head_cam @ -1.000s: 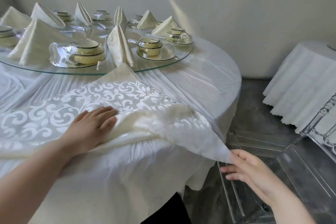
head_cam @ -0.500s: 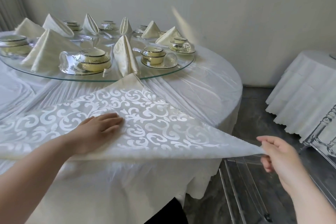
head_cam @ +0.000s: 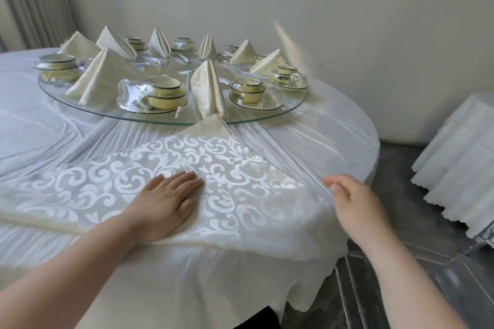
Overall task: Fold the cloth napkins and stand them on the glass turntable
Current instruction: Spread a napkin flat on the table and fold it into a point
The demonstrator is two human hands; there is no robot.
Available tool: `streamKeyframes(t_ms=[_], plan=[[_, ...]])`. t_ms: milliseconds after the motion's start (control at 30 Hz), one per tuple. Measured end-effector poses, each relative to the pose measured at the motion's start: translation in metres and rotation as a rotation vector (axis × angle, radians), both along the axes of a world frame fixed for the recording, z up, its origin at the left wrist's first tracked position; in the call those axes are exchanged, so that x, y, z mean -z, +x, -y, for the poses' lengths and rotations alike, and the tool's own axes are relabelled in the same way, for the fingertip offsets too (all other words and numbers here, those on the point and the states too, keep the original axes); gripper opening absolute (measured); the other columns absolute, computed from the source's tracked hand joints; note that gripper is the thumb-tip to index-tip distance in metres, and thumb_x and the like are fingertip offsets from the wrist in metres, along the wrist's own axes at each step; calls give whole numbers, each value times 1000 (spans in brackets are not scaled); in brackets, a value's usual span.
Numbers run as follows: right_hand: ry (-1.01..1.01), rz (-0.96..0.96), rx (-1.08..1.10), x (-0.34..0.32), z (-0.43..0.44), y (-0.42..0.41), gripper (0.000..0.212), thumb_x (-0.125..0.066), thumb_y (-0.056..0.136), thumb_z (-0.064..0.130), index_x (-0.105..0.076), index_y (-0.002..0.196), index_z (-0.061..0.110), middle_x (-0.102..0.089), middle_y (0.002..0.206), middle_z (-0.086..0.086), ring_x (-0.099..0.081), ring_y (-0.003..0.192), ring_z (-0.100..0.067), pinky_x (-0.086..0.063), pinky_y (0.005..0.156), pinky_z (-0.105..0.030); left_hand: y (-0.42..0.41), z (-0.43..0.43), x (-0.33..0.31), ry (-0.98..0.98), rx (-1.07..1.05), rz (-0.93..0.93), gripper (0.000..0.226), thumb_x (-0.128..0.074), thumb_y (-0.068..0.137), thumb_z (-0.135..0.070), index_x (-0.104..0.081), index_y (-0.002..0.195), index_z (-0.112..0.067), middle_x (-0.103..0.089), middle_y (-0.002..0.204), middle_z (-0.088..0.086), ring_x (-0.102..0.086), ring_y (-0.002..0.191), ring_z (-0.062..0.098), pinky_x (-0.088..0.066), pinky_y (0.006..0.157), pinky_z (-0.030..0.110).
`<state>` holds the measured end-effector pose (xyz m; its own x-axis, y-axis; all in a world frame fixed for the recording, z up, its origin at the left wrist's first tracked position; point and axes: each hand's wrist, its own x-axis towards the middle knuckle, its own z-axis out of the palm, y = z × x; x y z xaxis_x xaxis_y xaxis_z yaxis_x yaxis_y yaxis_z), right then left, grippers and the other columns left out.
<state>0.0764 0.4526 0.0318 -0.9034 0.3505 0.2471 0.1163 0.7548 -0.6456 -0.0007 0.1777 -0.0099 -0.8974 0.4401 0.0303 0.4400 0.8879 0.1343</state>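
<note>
Your right hand [head_cam: 352,197] has brought the napkin [head_cam: 187,168] corner back over the bench, grip pinched; your left hand [head_cam: 163,200] pins it flat, open. Fold next.

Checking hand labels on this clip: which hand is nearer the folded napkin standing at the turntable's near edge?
Left. The left hand lies flat on the patterned cloth, below the folded napkin; the right hand is further right, by the table edge.
</note>
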Motion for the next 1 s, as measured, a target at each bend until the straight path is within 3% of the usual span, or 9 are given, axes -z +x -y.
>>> streamKeyframes(t_ms=[167, 300, 467, 600, 667, 700, 833, 933, 1000], plan=[[269, 136, -499, 18, 97, -60, 39, -31, 99, 15, -38, 137, 16, -34, 146, 3, -28, 135, -13, -17, 103, -17, 1, 0, -1, 46, -8, -12, 103, 20, 48, -52, -9, 145, -33, -2, 154, -17, 1, 140, -1, 4, 111, 22], [433, 218, -497, 36, 113, -84, 45, -25, 100, 26, -21, 145, 24, -10, 155, 5, -6, 142, -8, 0, 114, -25, -1, 3, 2, 64, -3, -37, 103, 20, 48, -51, -10, 145, -33, -2, 154, -16, 1, 140, -1, 5, 110, 21], [439, 197, -472, 42, 112, -86, 45, -25, 100, 29, -21, 145, 25, -11, 155, 7, -5, 141, -6, 1, 114, -24, -6, 9, 3, 65, 7, -15, 103, 16, 46, -51, -7, 145, -32, 1, 153, -16, 6, 140, 1, 8, 108, 17], [430, 201, -472, 43, 112, -88, 45, -25, 100, 31, -21, 145, 26, -9, 155, 9, -4, 141, -5, 1, 114, -23, -9, 48, 5, 30, -28, -105, 114, 26, 52, -79, -19, 144, -30, -13, 149, -20, -13, 140, 2, 1, 105, 12], [427, 193, -471, 42, 112, -89, 45, -25, 100, 31, -20, 144, 27, -8, 154, 10, -4, 141, -5, 0, 113, -22, -10, 78, 1, -12, -40, -195, 97, 18, 77, -70, -43, 135, -22, -42, 139, -13, -44, 128, 8, -15, 100, 12], [428, 188, -470, 42, 112, -89, 45, -25, 100, 31, -20, 144, 27, -8, 154, 10, -4, 141, -5, 0, 113, -22, -10, 96, 1, 9, -82, -187, 87, 10, 82, -65, -45, 134, -22, -45, 138, -9, -46, 126, 10, -16, 100, 12], [432, 184, -460, 42, 113, -88, 44, -26, 100, 31, -23, 143, 26, -11, 154, 10, -6, 141, -5, -1, 111, -20, -12, 163, 2, 54, -364, -67, 95, 3, 60, -67, -29, 141, -29, -22, 151, -12, -19, 139, 6, -9, 107, 17], [405, 167, -461, 43, 113, -89, 42, -31, 99, 29, -31, 141, 23, -19, 152, 8, -12, 140, -6, -4, 110, -18, -12, 187, -4, 76, -492, -111, 55, -28, 93, -51, -36, 139, -22, -30, 148, -5, -27, 137, 13, -17, 107, 23], [368, 159, -448, 42, 112, -89, 41, -36, 98, 27, -37, 138, 21, -24, 150, 7, -17, 139, -7, -7, 110, -18, -13, 192, -4, 39, -538, -170, 42, -40, 96, -34, -42, 135, -20, -38, 144, -3, -33, 133, 17, -22, 104, 25]])
